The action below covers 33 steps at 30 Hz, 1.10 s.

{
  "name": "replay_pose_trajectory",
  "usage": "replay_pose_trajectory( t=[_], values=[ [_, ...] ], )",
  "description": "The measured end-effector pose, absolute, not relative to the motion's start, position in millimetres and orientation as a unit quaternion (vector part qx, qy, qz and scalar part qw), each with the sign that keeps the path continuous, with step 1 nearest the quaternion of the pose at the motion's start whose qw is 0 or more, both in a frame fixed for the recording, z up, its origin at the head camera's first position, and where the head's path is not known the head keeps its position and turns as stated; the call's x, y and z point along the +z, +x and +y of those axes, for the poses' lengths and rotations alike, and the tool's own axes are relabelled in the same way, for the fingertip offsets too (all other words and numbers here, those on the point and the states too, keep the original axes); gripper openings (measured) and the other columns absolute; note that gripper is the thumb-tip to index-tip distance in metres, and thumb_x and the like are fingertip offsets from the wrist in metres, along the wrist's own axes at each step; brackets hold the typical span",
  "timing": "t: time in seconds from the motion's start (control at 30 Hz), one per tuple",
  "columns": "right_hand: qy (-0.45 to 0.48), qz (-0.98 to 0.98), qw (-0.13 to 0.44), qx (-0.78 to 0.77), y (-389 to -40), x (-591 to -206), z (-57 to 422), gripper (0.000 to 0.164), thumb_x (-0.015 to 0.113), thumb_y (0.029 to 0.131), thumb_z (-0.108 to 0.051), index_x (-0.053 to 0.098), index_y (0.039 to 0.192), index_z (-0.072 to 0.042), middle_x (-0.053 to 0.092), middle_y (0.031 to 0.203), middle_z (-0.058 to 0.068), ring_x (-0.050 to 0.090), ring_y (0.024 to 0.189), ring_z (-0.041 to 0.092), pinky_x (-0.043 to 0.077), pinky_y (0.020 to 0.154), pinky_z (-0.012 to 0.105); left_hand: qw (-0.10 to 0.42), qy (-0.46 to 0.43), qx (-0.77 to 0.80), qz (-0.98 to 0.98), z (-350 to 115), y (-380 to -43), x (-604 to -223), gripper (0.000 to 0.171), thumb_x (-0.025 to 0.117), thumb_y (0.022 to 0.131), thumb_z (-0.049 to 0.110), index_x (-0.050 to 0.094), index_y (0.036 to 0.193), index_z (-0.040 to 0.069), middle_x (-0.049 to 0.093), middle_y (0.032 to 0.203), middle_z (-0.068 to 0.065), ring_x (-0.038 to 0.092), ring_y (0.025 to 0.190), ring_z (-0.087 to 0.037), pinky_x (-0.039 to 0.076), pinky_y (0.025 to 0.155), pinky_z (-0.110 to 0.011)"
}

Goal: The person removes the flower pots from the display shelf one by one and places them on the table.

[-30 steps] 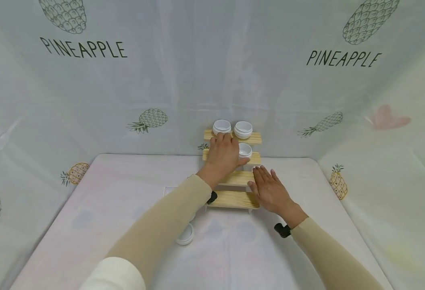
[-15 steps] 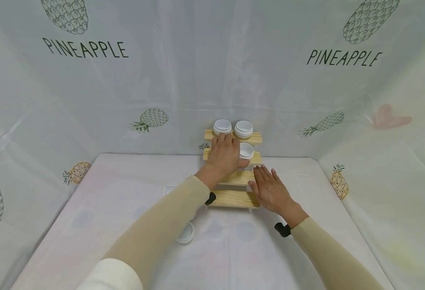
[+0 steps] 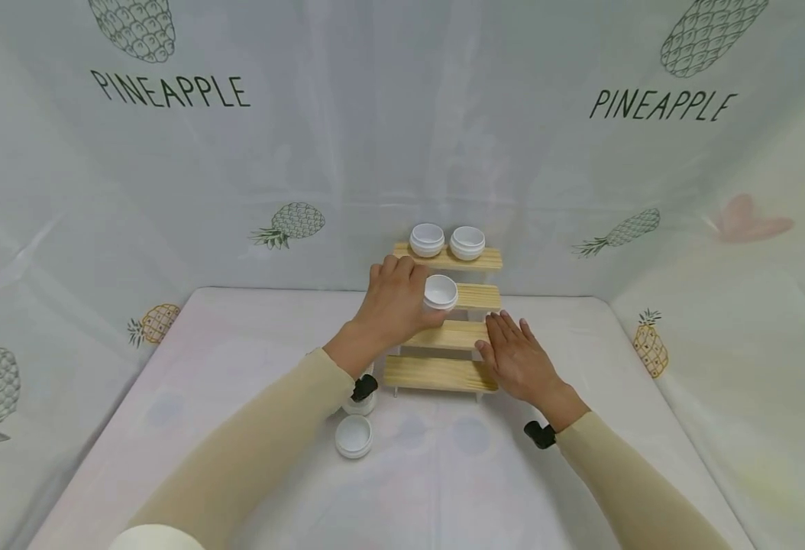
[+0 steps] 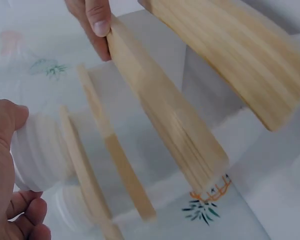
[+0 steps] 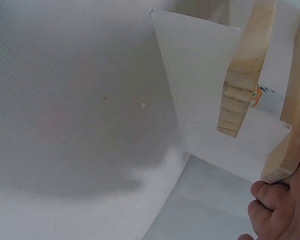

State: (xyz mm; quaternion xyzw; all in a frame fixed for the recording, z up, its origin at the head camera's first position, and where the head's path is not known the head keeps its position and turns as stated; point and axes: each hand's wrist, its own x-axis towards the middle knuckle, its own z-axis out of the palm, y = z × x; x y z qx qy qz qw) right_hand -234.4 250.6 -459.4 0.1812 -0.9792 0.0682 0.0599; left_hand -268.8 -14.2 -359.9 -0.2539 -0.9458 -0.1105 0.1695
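Note:
My left hand [image 3: 396, 298] holds a small white open-topped jar [image 3: 441, 292] by its side, in front of the second-highest plank of a stepped wooden display stand [image 3: 441, 374]. In the left wrist view the thumb [image 4: 10, 117] lies at one side of the jar [image 4: 42, 150], the curled fingers at the other. At the stand's right end, my right hand [image 3: 521, 359] grips the end of a plank [image 5: 285, 157]; its thumb [image 4: 99, 20] lies on one face in the left wrist view. Two like jars [image 3: 427, 239] [image 3: 467, 242] stand side by side on the top plank.
Another white jar [image 3: 354, 436] stands on the pale tablecloth [image 3: 444, 473], front left of the stand. Behind it, more white ware [image 3: 359, 402] is partly hidden by my left wrist. A pineapple-print curtain [image 3: 361, 137] hangs close behind the stand.
My left hand has moved left and slightly toward me, bringing the jar off to the left in front of the second-highest plank. The right hand stays at the stand's end.

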Motion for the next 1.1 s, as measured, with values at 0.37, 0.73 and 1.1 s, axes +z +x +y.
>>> replay_pose_trajectory(
  t=[0.37,0.73,1.1],
  values=[
    [0.187,-0.978,0.060,0.069,-233,-458,250,0.069,0.027,0.116,-0.043,0.030,0.160,0.010,0.032,0.167,0.028,0.025,0.159,0.044,0.018,0.127,0.063,0.160,-0.249,-0.154,-0.942,-76,-235,-365,0.071,0.082,0.087,0.054,0.061,0.135,0.006,0.059,0.123,-0.012,0.047,0.113,-0.034,0.035,0.093,-0.049],
    [0.191,-0.977,0.063,0.075,-234,-458,251,0.068,0.029,0.116,-0.042,0.029,0.160,0.011,0.032,0.167,0.028,0.025,0.158,0.045,0.019,0.126,0.064,0.139,-0.237,-0.164,-0.948,-148,-189,-397,0.068,0.086,0.083,0.048,0.063,0.130,0.004,0.061,0.125,-0.011,0.047,0.115,-0.033,0.034,0.094,-0.048],
    [0.192,-0.976,0.065,0.075,-233,-458,249,0.067,0.030,0.116,-0.040,0.030,0.160,0.011,0.033,0.167,0.029,0.026,0.158,0.046,0.019,0.126,0.065,0.105,-0.212,-0.172,-0.956,-197,-138,-448,0.060,0.090,0.079,0.041,0.063,0.121,0.008,0.060,0.116,-0.006,0.048,0.108,-0.028,0.035,0.091,-0.047]
  ],
)
